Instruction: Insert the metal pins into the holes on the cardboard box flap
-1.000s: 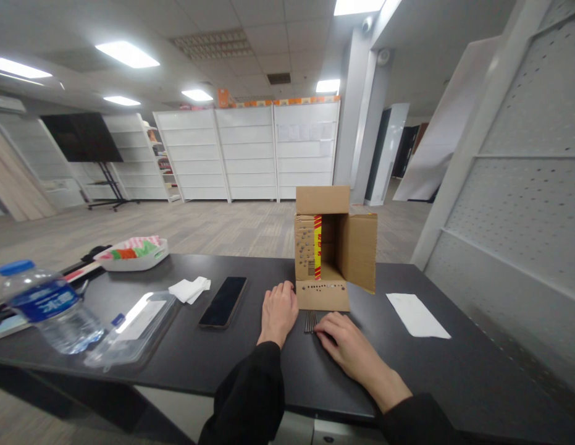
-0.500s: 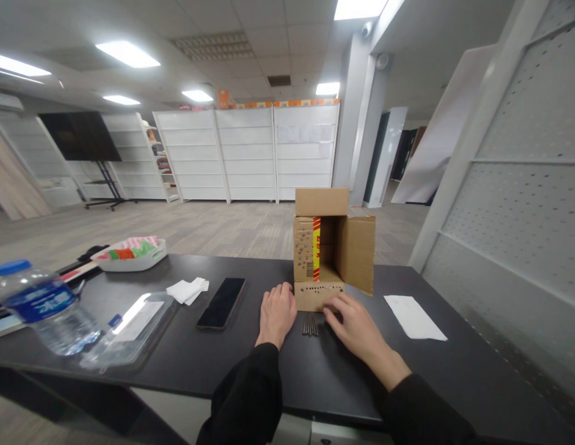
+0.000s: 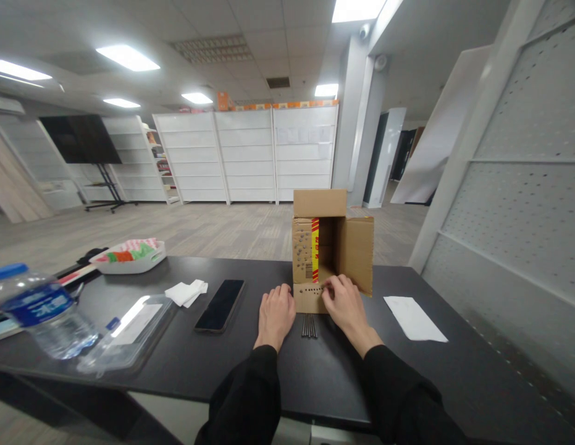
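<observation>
An open cardboard box stands on the dark table, its front flap hanging down with a row of small dark holes or studs. Beside that flap's left edge lies my left hand, palm down, fingers loosely bent and holding nothing that shows. My right hand is at the flap's right half, thumb and fingertips pinched together against the upper row. Whatever is between those fingertips is too small to make out. Several thin dark nails or screws lie side by side on the table just below the flap, between my hands.
Left of my hands are a phone, folded white tissues, a clear plastic case, a water bottle and a white basket. A white paper sheet lies right of the box. A perforated panel stands at the right.
My right hand has moved up and slightly left, its fingertips now pinched at the flap's row of holes. My left hand stays beside the flap.
</observation>
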The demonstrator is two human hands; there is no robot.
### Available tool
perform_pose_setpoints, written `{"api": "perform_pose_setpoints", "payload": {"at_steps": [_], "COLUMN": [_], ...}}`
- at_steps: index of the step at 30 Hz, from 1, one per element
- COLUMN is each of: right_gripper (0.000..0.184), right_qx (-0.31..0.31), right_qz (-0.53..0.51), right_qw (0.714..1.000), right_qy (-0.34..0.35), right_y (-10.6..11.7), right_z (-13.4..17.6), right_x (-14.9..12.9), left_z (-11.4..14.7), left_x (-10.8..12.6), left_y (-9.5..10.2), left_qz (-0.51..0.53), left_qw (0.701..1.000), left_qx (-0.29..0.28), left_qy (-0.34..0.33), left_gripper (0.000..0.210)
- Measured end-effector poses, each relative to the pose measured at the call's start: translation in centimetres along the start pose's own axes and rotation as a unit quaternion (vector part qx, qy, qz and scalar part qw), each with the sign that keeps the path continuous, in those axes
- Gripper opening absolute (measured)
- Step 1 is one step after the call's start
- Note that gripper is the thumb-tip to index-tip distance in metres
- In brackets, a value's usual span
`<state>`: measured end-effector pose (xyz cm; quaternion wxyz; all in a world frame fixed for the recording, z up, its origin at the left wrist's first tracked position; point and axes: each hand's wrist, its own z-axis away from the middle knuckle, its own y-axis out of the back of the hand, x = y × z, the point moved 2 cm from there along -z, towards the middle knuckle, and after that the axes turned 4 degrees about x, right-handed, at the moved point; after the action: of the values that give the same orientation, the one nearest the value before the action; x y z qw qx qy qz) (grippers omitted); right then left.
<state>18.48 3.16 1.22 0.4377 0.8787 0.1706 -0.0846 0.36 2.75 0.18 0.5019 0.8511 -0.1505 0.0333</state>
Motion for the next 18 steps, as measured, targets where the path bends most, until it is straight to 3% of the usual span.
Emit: {"api": "perform_pose_setpoints", "payload": {"at_steps": [18], "right_gripper": [0.005], "right_qx": [0.012], "right_qz": [-0.018], "right_qw": [1.0], "right_qy": [-0.017], "right_y": [-1.8], "right_z": [0.2], "right_x": [0.8], "left_z": [0.0], "left_x": [-0.2], "left_y": [-0.2], "left_qz": [0.001], "left_qw": [1.0], "left_qx": [0.007], "left_qy": [-0.002], "left_gripper": [0.018]}}
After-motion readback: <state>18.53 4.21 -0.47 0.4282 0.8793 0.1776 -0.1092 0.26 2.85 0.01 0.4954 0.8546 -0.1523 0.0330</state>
